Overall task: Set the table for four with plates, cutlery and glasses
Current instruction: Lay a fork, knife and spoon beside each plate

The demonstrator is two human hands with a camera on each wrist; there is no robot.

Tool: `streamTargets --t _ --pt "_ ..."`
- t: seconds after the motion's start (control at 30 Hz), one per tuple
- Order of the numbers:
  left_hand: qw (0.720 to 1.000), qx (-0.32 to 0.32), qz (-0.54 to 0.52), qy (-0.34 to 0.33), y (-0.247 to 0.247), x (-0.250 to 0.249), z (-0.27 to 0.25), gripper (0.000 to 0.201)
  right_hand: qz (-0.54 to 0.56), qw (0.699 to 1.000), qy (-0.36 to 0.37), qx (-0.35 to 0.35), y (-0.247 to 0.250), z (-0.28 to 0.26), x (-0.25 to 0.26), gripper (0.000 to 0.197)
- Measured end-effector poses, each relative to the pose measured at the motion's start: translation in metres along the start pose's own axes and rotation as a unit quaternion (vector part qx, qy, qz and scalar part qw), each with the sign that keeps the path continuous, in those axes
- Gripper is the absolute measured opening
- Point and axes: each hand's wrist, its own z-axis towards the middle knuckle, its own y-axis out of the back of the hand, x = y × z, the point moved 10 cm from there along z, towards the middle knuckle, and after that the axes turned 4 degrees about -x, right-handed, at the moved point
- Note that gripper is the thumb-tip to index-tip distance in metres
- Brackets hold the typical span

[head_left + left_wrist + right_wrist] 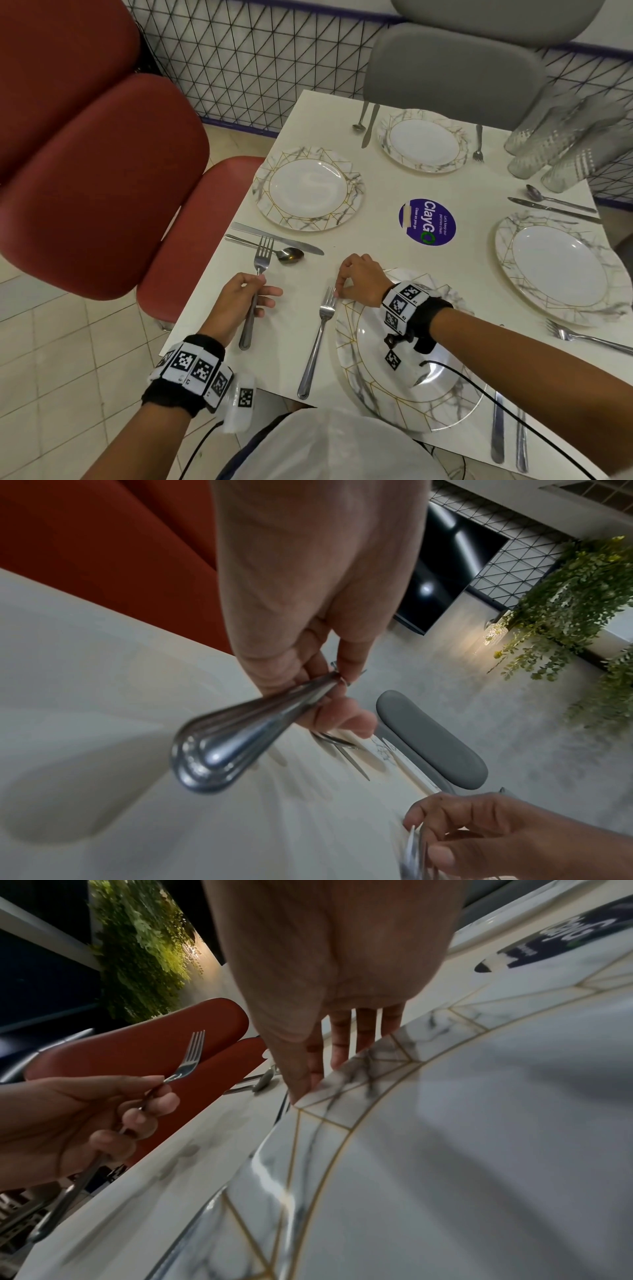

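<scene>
My left hand (pixel 255 294) grips a fork (pixel 263 253) by the handle, tines pointing away, just above the white table (pixel 376 246). The tines hover near a spoon (pixel 291 255) and knife (pixel 277 238) that lie beside the left marbled plate (pixel 270 205). The wrist views show the same fork's handle (pixel 219 750) and tines (pixel 188 1064). My right hand (pixel 342 287) pinches the tines of a second fork (pixel 315 346) lying left of the near plate (pixel 356 373); its fingertips (pixel 318 1074) touch that plate's rim (pixel 342 1096).
The far plate (pixel 387 130) and right plate (pixel 507 246) each have cutlery beside them. Several glasses (pixel 565 144) stand at the far right corner. A purple sticker (pixel 427 222) marks the table's middle. Red chairs (pixel 102 171) stand to the left, a grey chair (pixel 455 68) behind.
</scene>
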Motion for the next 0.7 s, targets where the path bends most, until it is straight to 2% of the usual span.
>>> streamTargets --t 0.7 --pt "1.0 0.003 0.015 0.004 -0.004 -0.0018 0.0013 0.017 0.028 1.0 0.002 -0.011 0.0008 -0.0031 0.0027 0.024"
